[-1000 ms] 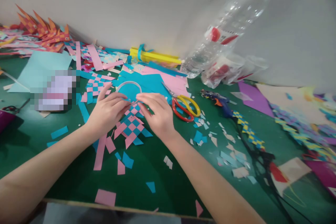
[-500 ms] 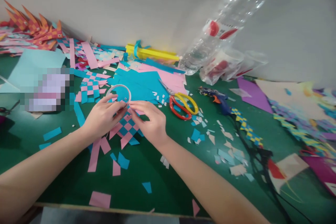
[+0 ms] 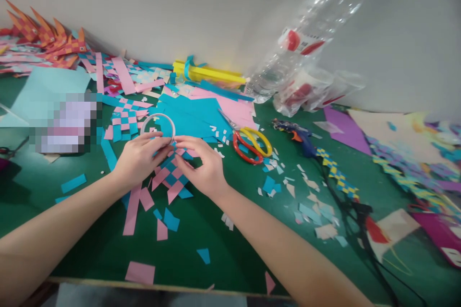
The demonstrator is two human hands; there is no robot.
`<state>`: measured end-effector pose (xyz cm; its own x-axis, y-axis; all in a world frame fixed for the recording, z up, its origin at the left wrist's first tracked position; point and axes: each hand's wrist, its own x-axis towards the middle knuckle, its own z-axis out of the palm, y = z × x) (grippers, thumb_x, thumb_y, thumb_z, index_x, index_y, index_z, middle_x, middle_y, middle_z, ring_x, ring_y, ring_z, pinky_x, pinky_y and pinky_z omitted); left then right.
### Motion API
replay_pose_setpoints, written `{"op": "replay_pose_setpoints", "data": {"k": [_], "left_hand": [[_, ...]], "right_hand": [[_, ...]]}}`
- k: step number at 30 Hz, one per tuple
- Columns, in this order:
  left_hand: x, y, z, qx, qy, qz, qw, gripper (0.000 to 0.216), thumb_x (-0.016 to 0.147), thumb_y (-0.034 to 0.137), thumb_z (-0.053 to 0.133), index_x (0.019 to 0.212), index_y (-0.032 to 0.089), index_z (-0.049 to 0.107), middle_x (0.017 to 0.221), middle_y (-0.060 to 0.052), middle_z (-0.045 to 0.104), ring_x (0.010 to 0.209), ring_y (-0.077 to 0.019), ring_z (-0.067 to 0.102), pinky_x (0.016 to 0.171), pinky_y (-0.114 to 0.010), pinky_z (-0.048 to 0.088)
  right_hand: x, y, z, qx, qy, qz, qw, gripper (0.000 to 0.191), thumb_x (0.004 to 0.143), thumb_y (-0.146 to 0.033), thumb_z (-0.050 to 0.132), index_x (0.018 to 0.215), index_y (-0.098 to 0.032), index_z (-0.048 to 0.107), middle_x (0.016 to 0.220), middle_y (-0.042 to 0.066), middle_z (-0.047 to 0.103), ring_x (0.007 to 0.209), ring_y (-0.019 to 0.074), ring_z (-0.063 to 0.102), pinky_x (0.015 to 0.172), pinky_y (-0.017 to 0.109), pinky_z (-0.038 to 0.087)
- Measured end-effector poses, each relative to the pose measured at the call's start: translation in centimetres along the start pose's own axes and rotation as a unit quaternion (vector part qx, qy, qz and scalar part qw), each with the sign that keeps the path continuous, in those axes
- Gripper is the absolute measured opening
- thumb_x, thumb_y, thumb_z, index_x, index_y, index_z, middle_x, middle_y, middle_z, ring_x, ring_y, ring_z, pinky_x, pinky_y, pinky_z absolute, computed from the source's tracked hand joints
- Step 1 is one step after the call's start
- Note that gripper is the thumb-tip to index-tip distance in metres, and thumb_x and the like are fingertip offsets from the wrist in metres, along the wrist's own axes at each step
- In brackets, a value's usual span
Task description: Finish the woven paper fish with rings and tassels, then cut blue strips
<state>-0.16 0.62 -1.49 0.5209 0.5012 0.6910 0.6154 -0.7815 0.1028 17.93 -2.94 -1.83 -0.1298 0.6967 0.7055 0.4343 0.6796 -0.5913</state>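
Note:
My left hand [image 3: 142, 158] is closed on a roll of white tape [image 3: 158, 116], held upright with its ring showing above my fingers. Beside it my right hand [image 3: 201, 165] has thumb and fingers curled close to the roll's lower right edge; what they pinch, if anything, is too small to make out. Beneath both hands lies a woven pink and blue paper piece [image 3: 173, 175], partly covered by them. To the right of my hands rest scissors [image 3: 248, 146] with red and yellow handles.
Blue paper sheets [image 3: 194, 115] lie behind my hands. A clear plastic bottle [image 3: 306, 33] leans against the wall. At right sit a blue glue gun [image 3: 304, 141] and its cord. Orange woven paper figures [image 3: 54, 38] are at far left. Paper scraps [image 3: 171, 220] litter the green table [image 3: 230, 259].
Both hands and the tape roll have shifted slightly left, and the roll's ring shows a little more open. My right fingers stay near the roll's edge.

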Motion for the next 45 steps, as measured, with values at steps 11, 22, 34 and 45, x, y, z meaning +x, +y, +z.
{"op": "replay_pose_setpoints", "data": {"k": [11, 22, 34, 45], "left_hand": [[-0.2, 0.4, 0.0, -0.025, -0.021, -0.001, 0.999, 0.021, 0.095, 0.031, 0.051, 0.094, 0.017, 0.066, 0.085, -0.004, 0.075, 0.074, -0.0159, 0.072, 0.059, -0.022, 0.056], [-0.2, 0.0, 0.1, -0.003, -0.023, 0.021, 1.000, 0.025, 0.095, 0.032, 0.049, 0.096, 0.016, 0.069, 0.083, -0.005, 0.075, 0.075, -0.0188, 0.072, 0.065, -0.027, 0.057], [0.3, 0.6, -0.3, -0.051, -0.043, 0.042, 0.997, 0.021, 0.094, 0.020, 0.049, 0.109, 0.018, 0.064, 0.087, -0.005, 0.075, 0.077, -0.0168, 0.070, 0.087, -0.037, 0.053], [0.4, 0.5, -0.5, -0.051, -0.028, 0.038, 0.998, 0.009, 0.087, 0.018, 0.057, 0.090, 0.019, 0.066, 0.075, -0.002, 0.072, 0.069, -0.0163, 0.066, 0.078, -0.034, 0.051]], "right_hand": [[-0.3, -0.1, -0.1, 0.007, 0.016, 0.075, 0.997, 0.020, 0.079, -0.017, 0.061, 0.096, -0.024, 0.055, 0.084, 0.000, 0.065, 0.080, 0.0154, 0.064, 0.080, 0.035, 0.052], [-0.3, 0.8, 0.1, -0.044, -0.021, 0.027, 0.998, 0.014, 0.084, -0.018, 0.059, 0.097, -0.024, 0.061, 0.078, 0.000, 0.066, 0.082, 0.0168, 0.062, 0.082, 0.037, 0.049], [-0.1, 0.6, 0.0, -0.053, 0.015, -0.019, 0.998, 0.011, 0.080, -0.013, 0.060, 0.082, -0.024, 0.062, 0.081, 0.000, 0.062, 0.082, 0.0165, 0.060, 0.078, 0.036, 0.048], [0.0, 0.9, -0.4, -0.097, 0.011, -0.066, 0.993, 0.005, 0.086, -0.021, 0.062, 0.084, -0.026, 0.063, 0.077, -0.001, 0.057, 0.077, 0.0147, 0.056, 0.076, 0.036, 0.043]]}}
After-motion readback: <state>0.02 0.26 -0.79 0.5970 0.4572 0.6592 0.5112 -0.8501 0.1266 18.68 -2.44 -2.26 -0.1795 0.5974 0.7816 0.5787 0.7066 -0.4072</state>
